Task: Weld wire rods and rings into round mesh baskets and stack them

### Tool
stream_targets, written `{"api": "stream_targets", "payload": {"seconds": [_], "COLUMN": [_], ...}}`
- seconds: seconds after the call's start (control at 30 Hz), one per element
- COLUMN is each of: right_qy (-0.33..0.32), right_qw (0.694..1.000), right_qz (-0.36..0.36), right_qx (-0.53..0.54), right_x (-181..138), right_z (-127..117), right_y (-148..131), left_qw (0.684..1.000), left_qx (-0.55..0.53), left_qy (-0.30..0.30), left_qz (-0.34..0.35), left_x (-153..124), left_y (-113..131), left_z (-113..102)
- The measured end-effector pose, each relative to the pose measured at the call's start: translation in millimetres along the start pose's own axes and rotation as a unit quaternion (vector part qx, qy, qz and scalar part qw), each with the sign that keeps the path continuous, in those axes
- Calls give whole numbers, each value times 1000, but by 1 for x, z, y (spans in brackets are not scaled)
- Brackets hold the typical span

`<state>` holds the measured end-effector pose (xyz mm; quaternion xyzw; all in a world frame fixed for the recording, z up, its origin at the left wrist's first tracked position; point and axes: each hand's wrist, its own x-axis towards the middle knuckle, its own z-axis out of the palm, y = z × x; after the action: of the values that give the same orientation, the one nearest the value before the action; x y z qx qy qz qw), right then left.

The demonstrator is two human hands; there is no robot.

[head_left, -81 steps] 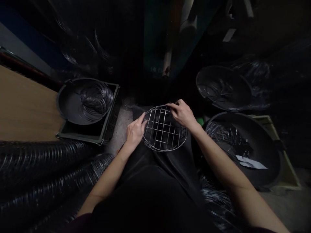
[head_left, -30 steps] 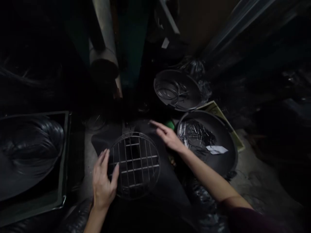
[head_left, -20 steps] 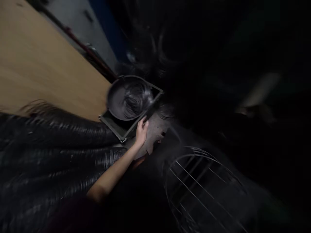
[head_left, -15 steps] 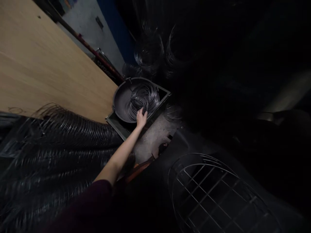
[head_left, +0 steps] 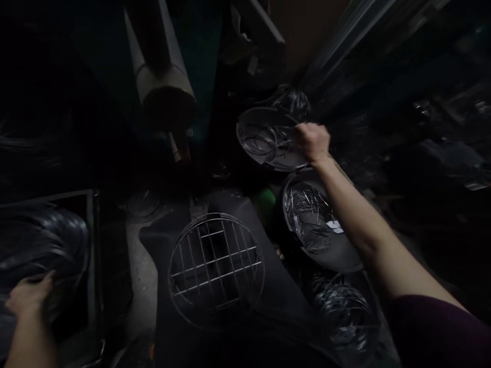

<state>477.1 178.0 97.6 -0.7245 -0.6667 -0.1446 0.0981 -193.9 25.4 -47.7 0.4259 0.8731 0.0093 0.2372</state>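
Observation:
A round wire rack [head_left: 217, 271] of bright metal rods lies on the dark apron [head_left: 286, 301] over my lap, and neither hand touches it. At the lower left, my left hand [head_left: 30, 299] rests on a large coil of thin wire [head_left: 49, 245] in a black basin, fingers flat. Far ahead, my right hand [head_left: 312, 143] is curled at the rim of a round black basin [head_left: 268, 138] holding bent wire pieces. Whether that hand holds a wire is hidden.
A second black basin [head_left: 322, 220] with cut wire and white paper stands beside my right forearm. Loose wire [head_left: 341, 306] lies below it. A green object [head_left: 264, 202] sits past the apron, and a thick pipe [head_left: 164, 84] stands at the back.
Both hands have left the rack. The left hand went to the coil at the left, the right to the far basin's rim. The view swung left, then back.

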Motion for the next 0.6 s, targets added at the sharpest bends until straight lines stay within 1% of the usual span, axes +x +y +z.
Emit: {"api": "stream_targets", "payload": {"seconds": [0.03, 0.07, 0.1, 0.13, 0.2, 0.23, 0.27, 0.33, 0.37, 0.43, 0.47, 0.5, 0.53, 0.57, 0.6], "right_qy": [34, 76, 121, 159, 229, 242, 235, 206, 185, 143, 122, 102, 88, 76, 63], "right_qw": [999, 997, 990, 977, 937, 915, 892, 851, 831, 802, 794, 792, 794, 800, 806], "right_qz": [-9, -30, -63, -109, -198, -251, -309, -399, -438, -488, -503, -511, -510, -504, -498], "right_qx": [0, 13, 45, 87, 175, 205, 234, 272, 289, 312, 318, 320, 320, 317, 314], "right_x": [-9, -22, -40, -62, -111, -138, -163, -210, -230, -261, -273, -282, -289, -295, -300], "right_z": [-19, -38, -58, -76, -109, -122, -132, -143, -144, -138, -133, -128, -124, -120, -117], "right_y": [-7, -19, -34, -51, -87, -106, -125, -161, -176, -197, -203, -205, -205, -203, -199], "left_qw": [995, 981, 968, 961, 953, 949, 945, 935, 930, 911, 898, 885, 873, 862, 854], "left_qx": [-8, -25, -39, -45, -31, -19, -5, 13, 14, -16, -57, -115, -182, -252, -318], "left_qy": [71, 138, 188, 218, 257, 272, 284, 318, 343, 407, 435, 449, 449, 431, 394], "left_qz": [-75, -134, -162, -162, -157, -159, -163, -157, -134, -60, -17, 25, 62, 90, 117], "left_x": [0, -4, -13, -24, -46, -56, -67, -91, -105, -134, -146, -157, -164, -169, -172], "left_y": [-24, -45, -62, -75, -91, -97, -103, -115, -121, -128, -128, -124, -116, -103, -85], "left_z": [-5, -12, -19, -27, -43, -52, -62, -83, -94, -113, -120, -122, -121, -115, -104]}}
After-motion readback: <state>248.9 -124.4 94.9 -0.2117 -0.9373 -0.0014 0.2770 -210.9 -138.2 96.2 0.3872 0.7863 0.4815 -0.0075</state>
